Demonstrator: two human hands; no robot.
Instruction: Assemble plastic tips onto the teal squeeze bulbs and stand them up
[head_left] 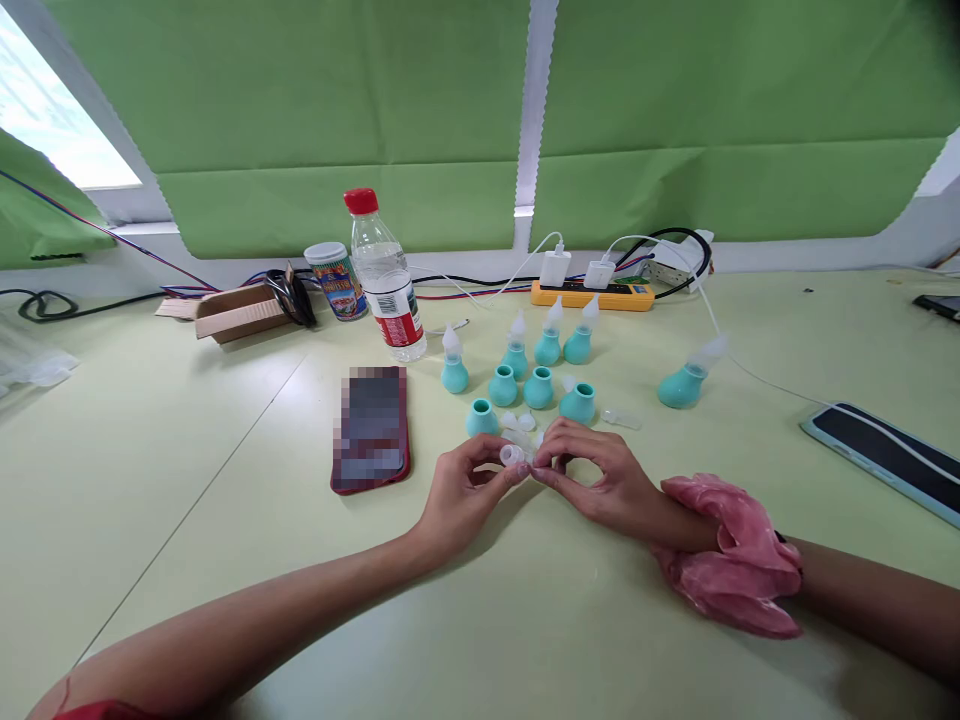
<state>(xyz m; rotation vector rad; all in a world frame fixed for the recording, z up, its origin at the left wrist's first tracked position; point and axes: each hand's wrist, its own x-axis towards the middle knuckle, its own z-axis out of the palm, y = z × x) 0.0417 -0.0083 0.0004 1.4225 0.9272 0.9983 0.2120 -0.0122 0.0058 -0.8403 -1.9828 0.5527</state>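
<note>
Between the fingertips of my left hand point(472, 485) is a small translucent plastic tube piece point(513, 455), its round opening turned towards me. My right hand point(596, 465), with a pink scrunchie point(731, 555) on the wrist, pinches at the right side of the piece; what its fingertips hold is too small to make out. Just beyond my hands stand open-necked teal rubber bulbs point(481, 418) and small clear parts point(527, 421). Farther back, several teal bulbs with clear pointed tips point(454, 360) stand upright. Another tipped bulb point(682, 385) leans at the right.
A red-cased phone point(371, 430) lies left of my hands; a water bottle point(390, 290) and a can point(336, 280) stand behind it. A yellow power strip point(630, 296) with chargers sits at the back. A cardboard tray point(244, 315) is at left, a blue-edged phone point(892, 450) at right under a white cable.
</note>
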